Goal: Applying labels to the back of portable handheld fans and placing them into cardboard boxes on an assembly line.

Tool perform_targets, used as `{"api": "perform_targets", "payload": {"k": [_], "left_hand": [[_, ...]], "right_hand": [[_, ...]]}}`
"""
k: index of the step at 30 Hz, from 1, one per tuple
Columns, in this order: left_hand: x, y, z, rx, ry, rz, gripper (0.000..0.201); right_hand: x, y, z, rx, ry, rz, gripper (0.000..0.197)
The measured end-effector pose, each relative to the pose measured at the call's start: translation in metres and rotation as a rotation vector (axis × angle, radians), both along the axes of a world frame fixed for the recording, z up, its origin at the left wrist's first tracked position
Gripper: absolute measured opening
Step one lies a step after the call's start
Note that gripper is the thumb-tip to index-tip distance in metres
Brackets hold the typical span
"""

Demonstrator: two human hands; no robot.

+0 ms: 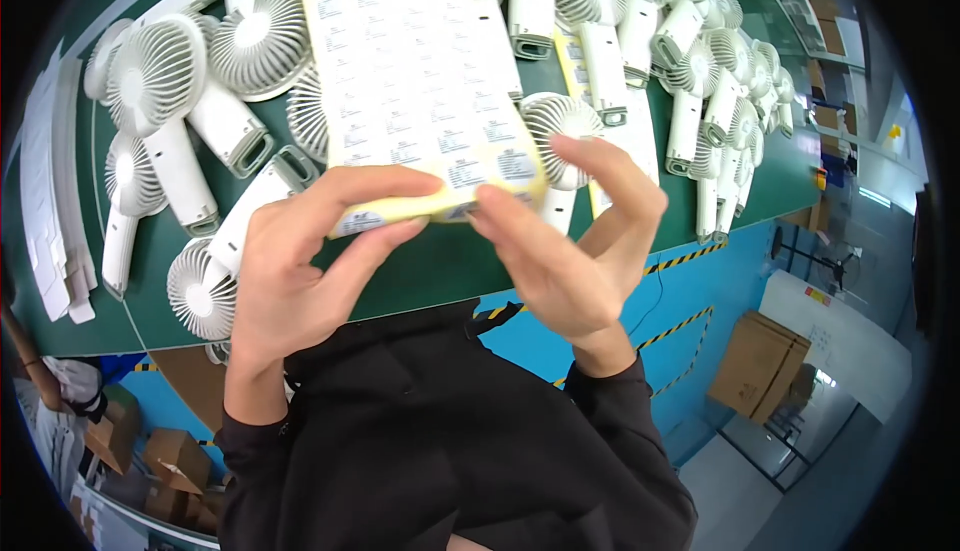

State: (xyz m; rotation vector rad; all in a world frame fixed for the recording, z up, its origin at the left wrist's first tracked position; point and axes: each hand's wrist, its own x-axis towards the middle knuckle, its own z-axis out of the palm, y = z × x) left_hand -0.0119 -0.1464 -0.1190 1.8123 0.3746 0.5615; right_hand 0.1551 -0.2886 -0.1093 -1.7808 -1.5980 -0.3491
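A white sheet of printed labels (405,71) with a yellow backing edge stretches away from me over the table, its near edge bent down. My left hand (300,256) pinches that bent edge between thumb and fingers. At the same edge, further right, the fingertips of my right hand (580,251) press on a label, while its other fingers are raised and apart. Whether a label has come loose there is hard to make out. White handheld fans lie around the sheet, one fan (560,131) just beyond my right hand and another fan (205,286) beside my left.
The green table (400,286) carries several more fans (155,71) at left and a cluster of fans (720,81) at right. Flat white strips (50,191) lie along the left edge. More label sheets (635,156) show under fans. Cardboard boxes (760,361) stand on the floor.
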Motion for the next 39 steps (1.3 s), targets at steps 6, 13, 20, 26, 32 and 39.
{"api": "perform_targets", "payload": {"k": [6, 13, 20, 26, 32, 39], "left_hand": [[0.008, -0.012, 0.001, 0.010, 0.014, 0.252, 0.026], [-0.003, -0.009, 0.006, 0.012, 0.071, 0.349, 0.026], [-0.014, -0.003, 0.001, 0.067, 0.088, 0.454, 0.027], [-0.019, 0.001, -0.002, 0.117, 0.115, 0.453, 0.028], [-0.018, 0.002, -0.002, 0.112, 0.122, 0.476, 0.027], [-0.019, 0.002, -0.003, 0.116, 0.123, 0.485, 0.028]], "right_hand": [[0.017, -0.019, 0.011, 0.049, 0.323, -0.003, 0.015], [0.088, -0.024, -0.016, -0.291, 0.636, 0.048, 0.009], [0.098, -0.023, -0.016, -0.330, 0.672, 0.069, 0.008], [0.096, -0.022, -0.013, -0.374, 0.745, 0.112, 0.008], [0.093, -0.021, -0.012, -0.373, 0.742, 0.084, 0.007], [0.091, -0.021, -0.014, -0.363, 0.741, 0.073, 0.008]]}}
